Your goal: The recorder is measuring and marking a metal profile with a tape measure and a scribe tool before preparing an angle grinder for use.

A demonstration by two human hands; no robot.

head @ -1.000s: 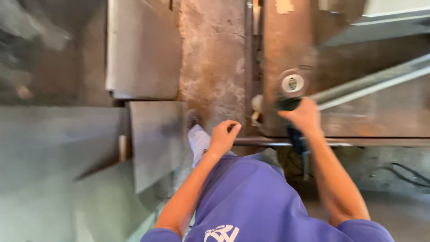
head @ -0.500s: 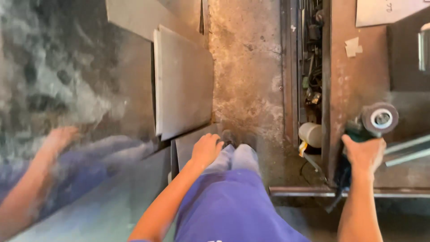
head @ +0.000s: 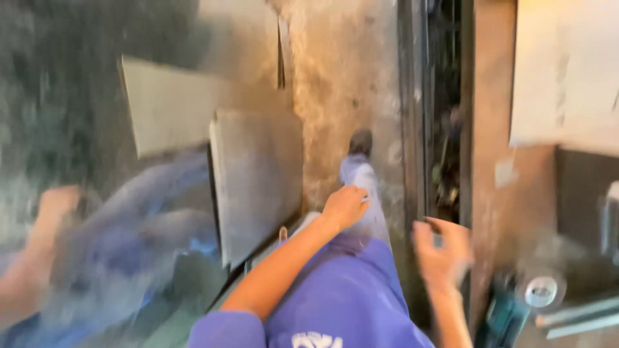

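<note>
Head view: angle grinder (head: 516, 306) let go, resting at the near end of the rusty bench (head: 490, 129).

Right hand (head: 442, 248) off the tool now, fingers spread wide and gripping nothing, hovering just left of the grinder's green body; half a second back, clamped tight on that same handle. Left hand (head: 345, 206) loosely curled, empty, swinging low above the leg and the shoe (head: 360, 143) on the concrete floor (head: 342, 77). Grey metal sheets (head: 258, 180) stacked just beside that foot. Risk, by the look of it: tool parked close to the bench edge, easily knocked off by a trailing arm; sheet edges right in the stepping line. Another person's blurred arm (head: 39, 258) far left, lower than before. Heavy motion blur, disc state impossible to tell.
</note>
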